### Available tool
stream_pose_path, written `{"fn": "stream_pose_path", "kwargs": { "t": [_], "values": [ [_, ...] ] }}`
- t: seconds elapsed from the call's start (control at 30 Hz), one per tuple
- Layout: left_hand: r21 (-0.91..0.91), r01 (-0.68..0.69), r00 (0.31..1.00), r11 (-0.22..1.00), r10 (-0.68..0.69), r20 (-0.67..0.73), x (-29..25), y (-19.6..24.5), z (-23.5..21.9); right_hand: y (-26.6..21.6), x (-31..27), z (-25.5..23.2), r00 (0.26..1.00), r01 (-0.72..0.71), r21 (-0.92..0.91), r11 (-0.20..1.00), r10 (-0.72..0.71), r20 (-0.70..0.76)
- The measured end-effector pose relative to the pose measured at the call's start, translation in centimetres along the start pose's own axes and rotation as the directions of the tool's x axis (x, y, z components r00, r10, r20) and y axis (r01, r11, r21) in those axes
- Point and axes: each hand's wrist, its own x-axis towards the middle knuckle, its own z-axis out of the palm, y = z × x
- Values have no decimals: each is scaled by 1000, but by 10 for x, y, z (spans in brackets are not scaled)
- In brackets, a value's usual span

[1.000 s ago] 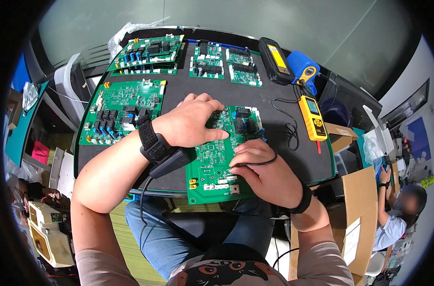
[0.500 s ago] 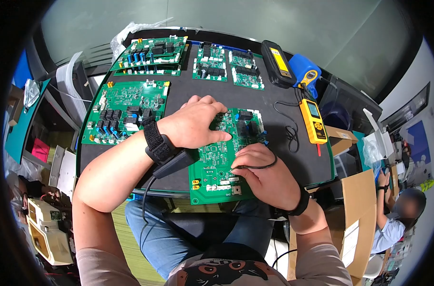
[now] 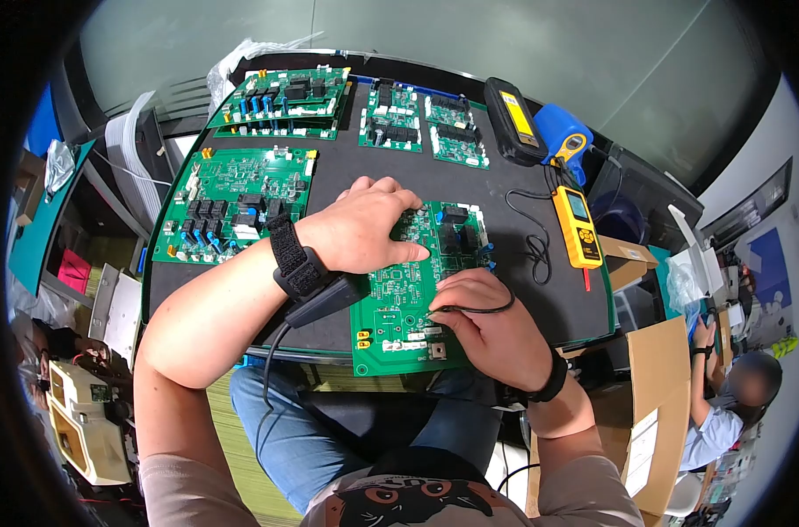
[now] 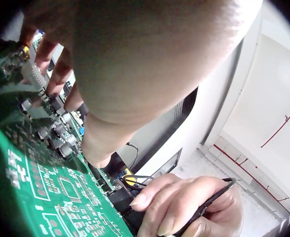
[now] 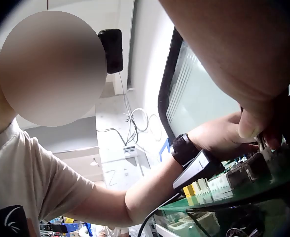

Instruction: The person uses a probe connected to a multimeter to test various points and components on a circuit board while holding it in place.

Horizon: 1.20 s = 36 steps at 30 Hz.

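With the left hand (image 3: 355, 228) open, fingers and thumb spread, rests on the large green rectangular circuit board (image 3: 392, 297) at the frame's centre; with the right hand (image 3: 496, 329), pinches a thin black cable (image 3: 480, 308) near the board's lower part. Likely handles light, stiff and fragile; best held by its bare edges, clear of the parts. Counts one board beneath the hands, one large board (image 3: 232, 184) at left, at least two stacked boards (image 3: 285, 104) upper left, apparently four smaller green boards (image 3: 390, 133) upper centre, one yellow handheld meter (image 3: 578, 230) at right.
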Motion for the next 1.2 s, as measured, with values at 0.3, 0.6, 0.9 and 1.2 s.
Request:
{"fn": "stream_pose_path", "kwargs": {
  "t": [0.3,0.6,0.9,1.2],
  "values": [
    [-18,8,1000,1000,-8,16,1,0,-1,-1,-5,6,999,-14,-15,1000,13,-44],
    [-11,28,999,1000,-27,38,1,2,-3,4,-16,8,981,-11,143,990,38,-188],
    [2,5,1000,1000,-5,23,1,-1,-1,15,-41,9,913,-36,92,995,71,-402],
    [-4,10,999,1000,-10,35,0,3,-4,21,-51,14,858,-70,183,981,153,-491]
  ]
}}
